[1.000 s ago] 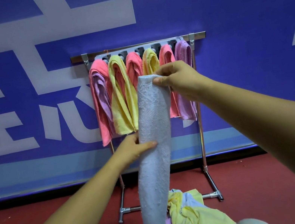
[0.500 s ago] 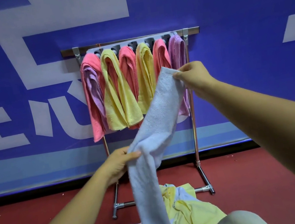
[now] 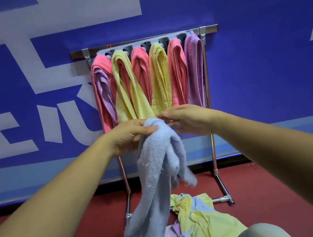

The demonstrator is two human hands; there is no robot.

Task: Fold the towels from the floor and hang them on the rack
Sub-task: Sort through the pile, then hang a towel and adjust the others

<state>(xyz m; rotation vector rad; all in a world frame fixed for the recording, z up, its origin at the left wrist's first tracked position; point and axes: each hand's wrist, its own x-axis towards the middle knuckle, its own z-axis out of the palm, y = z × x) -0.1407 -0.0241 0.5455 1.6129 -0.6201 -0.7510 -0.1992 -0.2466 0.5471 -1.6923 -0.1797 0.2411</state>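
Towel pile (image 3: 202, 227) (bottom edge-cropped)

red floor (image 3: 66, 228) w/ towel pile (image 3: 203, 225)

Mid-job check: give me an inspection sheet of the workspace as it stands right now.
Surface: red floor, bare around the pile.
Job's things: blue towel folded over, hanging from both hands; rack holds pink, yellow and purple towels; pile of towels lies on the floor.
Clutter: nothing seen.
Grippers: left hand pinches the blue towel's top; right hand is at the fold, grip unclear.
Cables: nothing seen.
Surroundings: blue wall banner with white characters.
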